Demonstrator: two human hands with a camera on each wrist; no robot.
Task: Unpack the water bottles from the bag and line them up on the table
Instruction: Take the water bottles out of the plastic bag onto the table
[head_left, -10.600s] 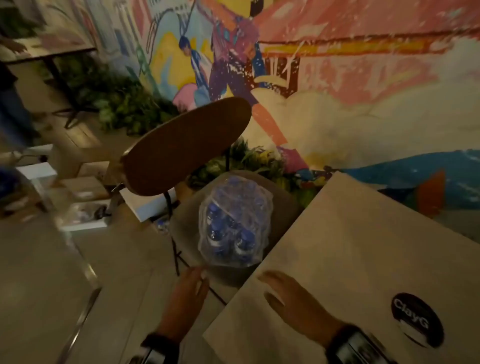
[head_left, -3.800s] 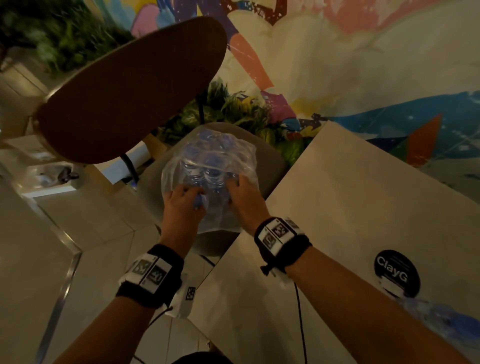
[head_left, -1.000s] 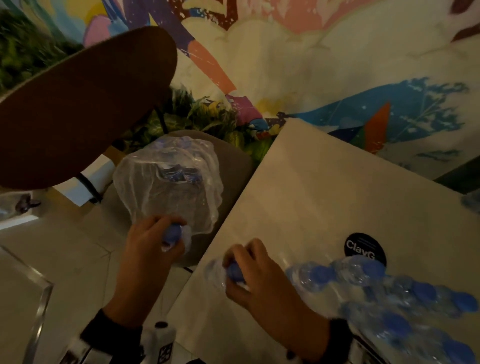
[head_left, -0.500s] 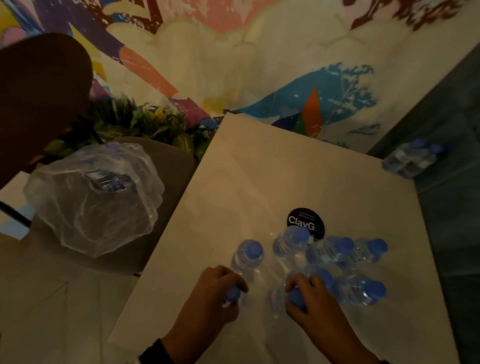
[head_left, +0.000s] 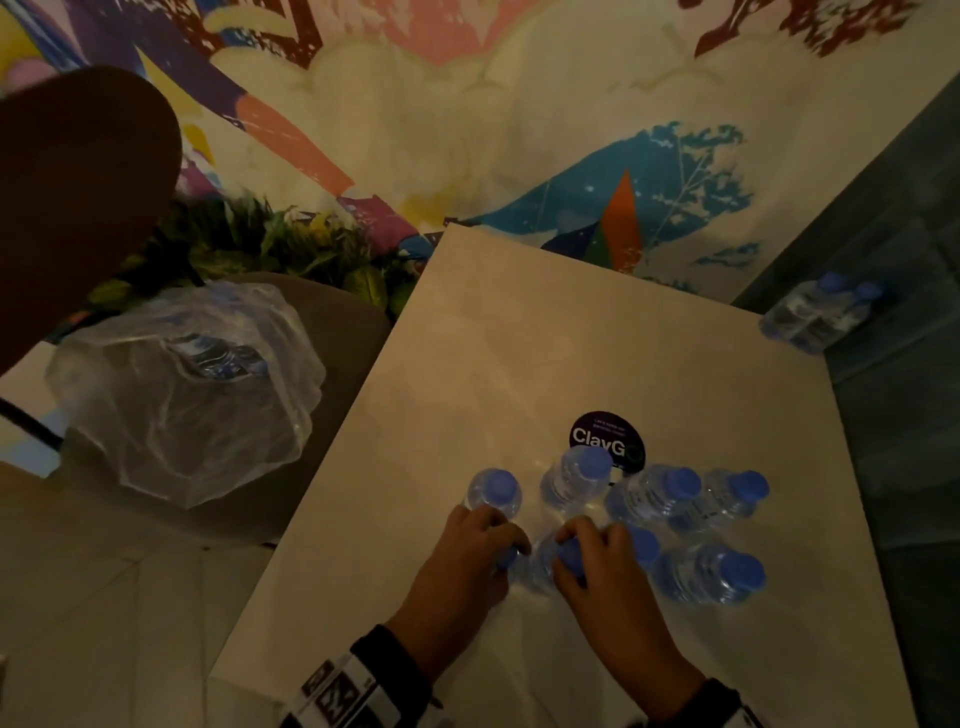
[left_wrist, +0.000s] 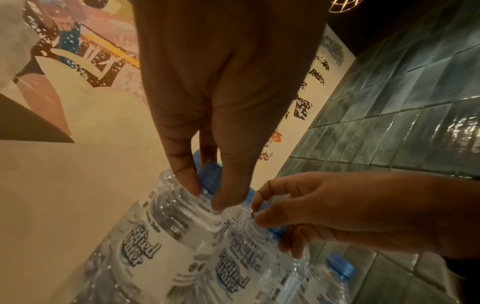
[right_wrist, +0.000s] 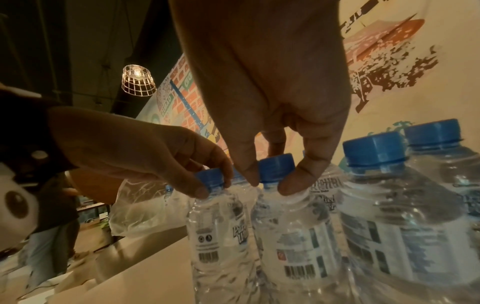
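Blue caps mark 8 water bottles (head_left: 652, 499) standing close together on the near half of the table (head_left: 519, 338), in 2 rough rows. The left hand (head_left: 462, 561) pinches the neck of the front-left bottle (right_wrist: 215, 216) just under its cap, and the right hand (head_left: 597, 566) pinches its neighbour (right_wrist: 288, 222) the same way; both bottles stand upright, almost touching.

Such fingertip grips give little control over the bases, so I judge that a sideways nudge could tip either bottle into the packed ones beside it and topple several. The front row also stands near the table's edge.

The plastic bag (head_left: 182, 395) sits on the chair (head_left: 343, 332) to the left, and I can make out at least 1 more bottle inside.

Labels read "Purified Water" above barcodes. A round dark sticker (head_left: 605, 441) on the table reads "ClayG", its last letter partly hidden.
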